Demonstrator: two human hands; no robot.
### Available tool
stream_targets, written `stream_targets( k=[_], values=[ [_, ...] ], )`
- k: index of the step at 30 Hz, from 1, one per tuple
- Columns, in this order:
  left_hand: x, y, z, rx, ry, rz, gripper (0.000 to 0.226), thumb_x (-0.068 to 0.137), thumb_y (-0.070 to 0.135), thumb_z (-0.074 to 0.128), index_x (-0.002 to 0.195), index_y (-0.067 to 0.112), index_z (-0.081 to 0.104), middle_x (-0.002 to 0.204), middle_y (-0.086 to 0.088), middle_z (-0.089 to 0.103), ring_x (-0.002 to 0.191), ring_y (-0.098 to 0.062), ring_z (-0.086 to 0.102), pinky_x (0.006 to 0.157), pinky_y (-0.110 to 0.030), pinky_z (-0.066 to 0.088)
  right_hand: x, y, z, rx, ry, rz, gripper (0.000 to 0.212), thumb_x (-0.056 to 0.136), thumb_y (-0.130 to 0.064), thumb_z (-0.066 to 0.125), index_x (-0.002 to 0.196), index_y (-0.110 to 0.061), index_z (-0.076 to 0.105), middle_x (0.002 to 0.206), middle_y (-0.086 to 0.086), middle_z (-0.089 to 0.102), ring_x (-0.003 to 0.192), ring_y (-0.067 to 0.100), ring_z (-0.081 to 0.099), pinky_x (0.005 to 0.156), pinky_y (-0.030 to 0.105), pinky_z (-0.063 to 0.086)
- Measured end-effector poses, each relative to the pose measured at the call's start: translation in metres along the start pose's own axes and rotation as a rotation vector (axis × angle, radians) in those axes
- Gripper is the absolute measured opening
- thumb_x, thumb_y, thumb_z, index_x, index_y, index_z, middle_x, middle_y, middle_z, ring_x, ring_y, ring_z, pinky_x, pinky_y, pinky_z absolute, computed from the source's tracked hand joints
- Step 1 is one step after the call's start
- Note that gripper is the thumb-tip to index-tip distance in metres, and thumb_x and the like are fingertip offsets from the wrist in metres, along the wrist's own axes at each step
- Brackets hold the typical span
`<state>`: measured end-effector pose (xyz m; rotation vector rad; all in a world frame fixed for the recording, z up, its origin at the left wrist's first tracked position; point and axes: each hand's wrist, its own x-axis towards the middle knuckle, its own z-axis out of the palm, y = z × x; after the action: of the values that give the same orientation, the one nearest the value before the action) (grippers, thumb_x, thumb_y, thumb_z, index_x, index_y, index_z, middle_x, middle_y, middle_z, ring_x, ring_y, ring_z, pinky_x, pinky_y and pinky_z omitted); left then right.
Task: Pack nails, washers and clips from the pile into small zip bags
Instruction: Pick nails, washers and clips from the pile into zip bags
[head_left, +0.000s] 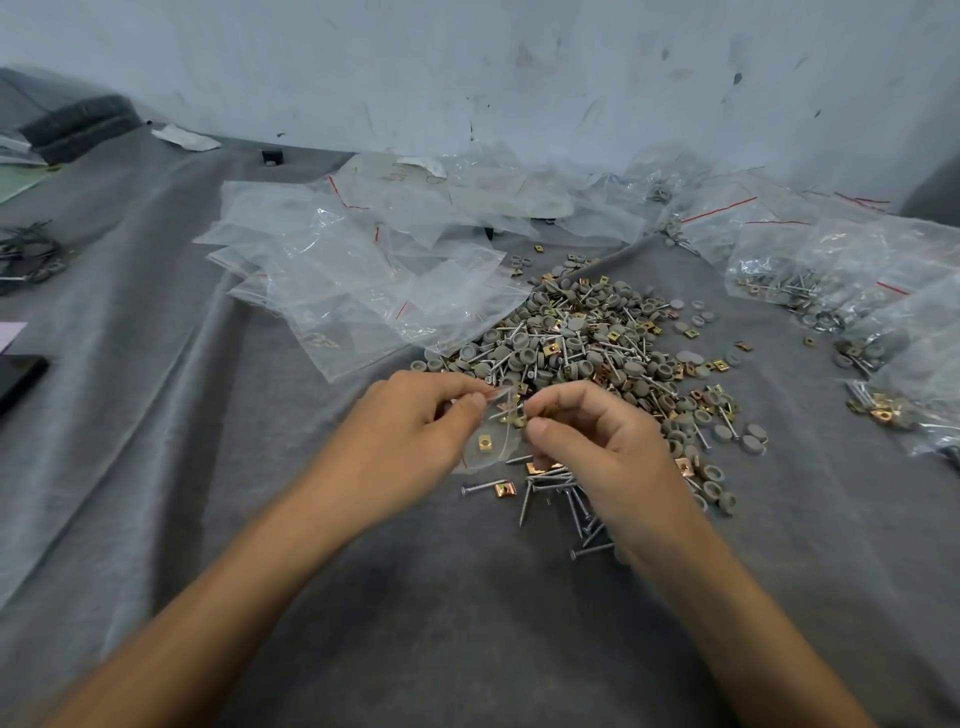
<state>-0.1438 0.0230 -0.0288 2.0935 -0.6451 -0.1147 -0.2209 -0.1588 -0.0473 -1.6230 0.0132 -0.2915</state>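
Grey cloth (208, 467) covers the table. Near centre, the bag (491, 452) is pinched at its mouth by the left hand (415, 431), thumb and forefinger. The right hand (597, 441) pinches a clip (515, 419) at the mouth. A bagged clip (484, 442) lies inside. Pile (582, 343) just beyond, loose nails (556, 493) under the right hand. Empty bags (337, 260) far left, filled bags (831, 270) right.

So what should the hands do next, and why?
Probably the right hand should drop its pinched small parts into the small zip bag: the left hand holds the bag's mouth open there, and one gold clip already lies inside.
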Motion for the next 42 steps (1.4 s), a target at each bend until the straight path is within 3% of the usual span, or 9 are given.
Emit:
stream_targets(
  k=[4,13,20,23,26,29,33,38,42],
  values=[
    [0.001,-0.001,0.002,-0.011,-0.038,0.013,0.037,0.088,0.045,0.046,0.111,0.035,0.074,0.054,0.01,0.062,0.055,-0.002,0.061,0.062,-0.028,0.045,-0.001,0.002,0.008,-0.073,-0.053,-0.037,0.016,0.092,-0.001,0.07,0.102,-0.013,0.075,0.09,-0.002,0.077,0.08,0.005,0.068,0.07,0.021,0.056],
    [0.002,-0.005,0.0,-0.037,-0.031,-0.01,0.036,0.093,0.043,0.049,0.116,0.032,0.073,0.055,0.005,0.062,0.054,-0.006,0.057,0.061,-0.027,0.04,-0.001,-0.005,-0.004,-0.149,0.09,-0.066,0.019,0.096,-0.018,0.067,0.108,-0.029,0.078,0.091,-0.009,0.077,0.084,0.001,0.068,0.074,0.019,0.054],
    [0.002,-0.005,0.001,-0.036,-0.041,-0.005,0.037,0.09,0.046,0.046,0.113,0.036,0.074,0.055,0.007,0.063,0.052,-0.003,0.056,0.059,-0.027,0.04,-0.002,-0.003,0.0,-0.116,0.083,-0.058,0.014,0.088,-0.011,0.077,0.098,-0.02,0.076,0.088,-0.002,0.077,0.077,0.004,0.07,0.065,0.016,0.053],
    [0.002,-0.005,0.002,-0.049,-0.042,-0.012,0.036,0.089,0.046,0.046,0.111,0.037,0.074,0.055,0.006,0.063,0.052,-0.003,0.056,0.06,-0.028,0.041,-0.001,-0.004,-0.002,-0.089,-0.012,-0.049,0.024,0.09,-0.013,0.075,0.11,-0.027,0.075,0.094,-0.006,0.079,0.083,0.005,0.073,0.067,0.014,0.053],
    [0.003,-0.006,0.0,-0.069,-0.03,-0.024,0.037,0.088,0.046,0.047,0.111,0.037,0.074,0.054,0.005,0.062,0.053,-0.004,0.056,0.06,-0.03,0.041,0.002,-0.006,-0.011,-0.091,0.053,-0.06,0.018,0.093,-0.015,0.072,0.102,-0.031,0.075,0.091,-0.004,0.079,0.078,0.004,0.071,0.065,0.014,0.053],
    [0.004,-0.007,-0.003,-0.087,-0.014,-0.022,0.032,0.089,0.045,0.048,0.106,0.036,0.074,0.053,0.006,0.06,0.051,-0.003,0.053,0.059,-0.03,0.042,0.005,-0.004,-0.027,-0.32,0.149,-0.102,0.009,0.094,-0.023,0.071,0.094,-0.031,0.074,0.087,-0.008,0.075,0.079,0.006,0.069,0.065,0.018,0.053],
    [0.004,-0.011,-0.005,-0.081,-0.009,-0.016,0.021,0.101,0.032,0.053,0.103,0.036,0.073,0.053,0.008,0.059,0.05,0.001,0.053,0.059,-0.027,0.039,0.007,0.004,-0.042,-0.919,-0.025,-0.058,0.011,0.092,-0.042,0.061,0.087,-0.039,0.07,0.091,-0.017,0.058,0.095,0.009,0.051,0.077,0.026,0.04],
    [0.004,-0.01,-0.005,-0.096,-0.015,-0.01,0.024,0.092,0.043,0.048,0.103,0.046,0.069,0.053,0.007,0.059,0.049,0.001,0.052,0.059,-0.028,0.039,0.006,0.012,-0.039,-1.088,-0.109,-0.043,0.035,0.096,-0.039,0.038,0.103,-0.037,0.073,0.099,-0.018,0.046,0.102,0.009,0.033,0.082,0.03,0.032],
    [0.004,-0.01,-0.007,-0.103,-0.02,-0.017,0.026,0.09,0.046,0.047,0.104,0.052,0.067,0.053,0.006,0.06,0.051,-0.002,0.052,0.061,-0.03,0.042,0.006,0.014,-0.035,-1.118,-0.116,-0.062,0.03,0.1,-0.032,0.046,0.115,-0.034,0.072,0.097,-0.016,0.044,0.099,0.011,0.033,0.085,0.034,0.037]
  ],
)
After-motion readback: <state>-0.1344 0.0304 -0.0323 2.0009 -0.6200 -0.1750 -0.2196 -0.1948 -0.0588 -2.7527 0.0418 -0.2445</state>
